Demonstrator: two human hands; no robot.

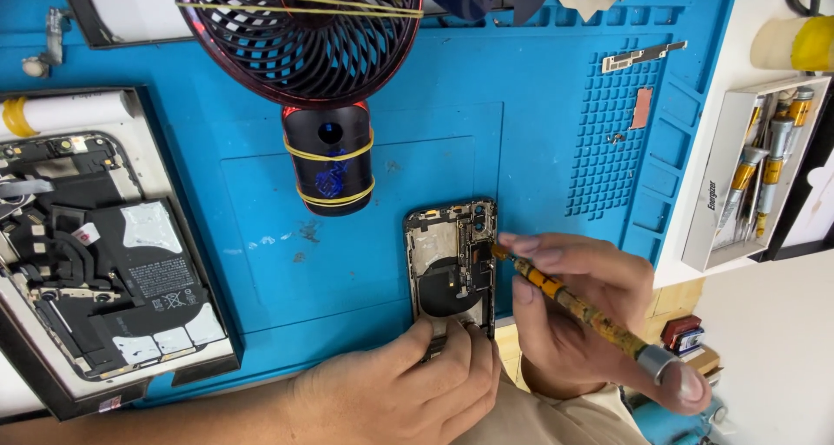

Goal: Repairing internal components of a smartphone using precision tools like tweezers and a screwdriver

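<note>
An opened phone body [450, 262] lies on the blue work mat [539, 115], its inner parts and a dark round coil showing. My left hand [395, 393] presses on the phone's near end, fingers closed over its lower edge. In my right hand [578, 315] I hold a yellow screwdriver [578, 308], forefinger capping its silver end. Its tip touches the right side of the phone near the top.
A small black and red fan [304, 36] bound with yellow rubber bands stands behind the phone. An opened tablet [95, 262] lies at the left. A white box of screwdrivers [756, 176] sits at the right. Small metal parts [643, 56] rest on the mat's far right.
</note>
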